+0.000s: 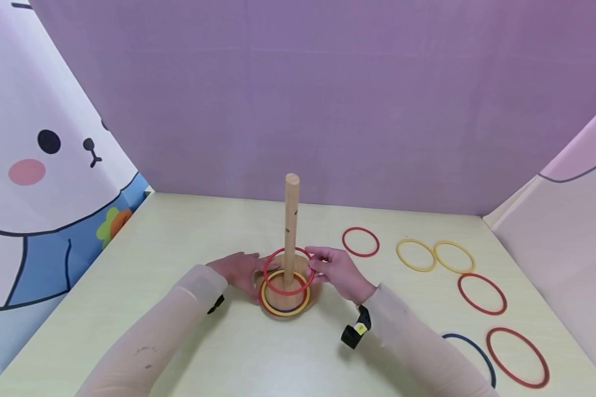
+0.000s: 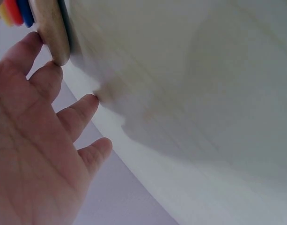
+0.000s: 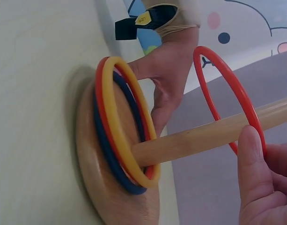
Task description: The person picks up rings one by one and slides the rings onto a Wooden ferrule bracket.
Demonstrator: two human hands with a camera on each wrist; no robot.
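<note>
A wooden post (image 1: 291,220) stands upright on a round wooden base (image 1: 314,298). Around its foot lie stacked rings: a yellow ring (image 3: 110,122) on top, with a red ring and a dark blue ring (image 3: 129,186) beneath. My right hand (image 1: 342,273) pinches another red ring (image 3: 235,89) between thumb and fingers; it encircles the post, above the stack and tilted. On the other side, my left hand (image 1: 240,273) rests its fingertips on the base's edge, fingers extended and spread in the left wrist view.
To the right lie a red ring (image 1: 362,256), two touching yellow rings (image 1: 417,269), two more red rings (image 1: 459,286) and a dark blue ring (image 1: 487,358), partly behind the right sleeve. A purple cloth wall (image 1: 328,110) rises behind the table (image 1: 189,220).
</note>
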